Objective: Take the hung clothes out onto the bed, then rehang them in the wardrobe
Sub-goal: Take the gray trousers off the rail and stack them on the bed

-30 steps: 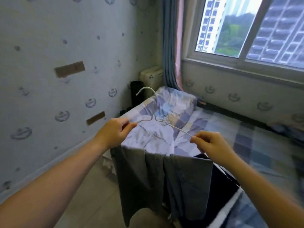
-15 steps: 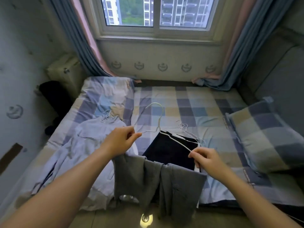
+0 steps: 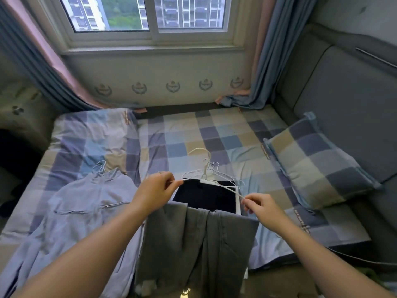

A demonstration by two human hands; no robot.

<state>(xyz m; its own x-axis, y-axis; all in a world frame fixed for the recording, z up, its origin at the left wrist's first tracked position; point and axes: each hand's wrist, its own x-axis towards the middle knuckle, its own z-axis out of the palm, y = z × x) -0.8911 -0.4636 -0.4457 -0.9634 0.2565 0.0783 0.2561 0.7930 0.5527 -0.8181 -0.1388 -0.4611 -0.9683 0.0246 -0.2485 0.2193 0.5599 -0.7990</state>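
Bed [image 3: 277, 239] edge beneath hanger [image 3: 205, 168], perhaps trousers [image 3: 193, 244].

Thin white wire hanger [image 3: 205, 168] carries matt grey cloth trousers [image 3: 193, 244] over checked cotton bedsheet [image 3: 184, 134].

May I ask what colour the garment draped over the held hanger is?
The garment on the hanger is plain grey, best seen in the head view.

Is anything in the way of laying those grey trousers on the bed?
No barrier, but a dark navy garment lies on the checked bed just beyond the grey trousers draped on the white wire hanger, and a pale blue jacket lies left of it. Bare bed shows to the right.
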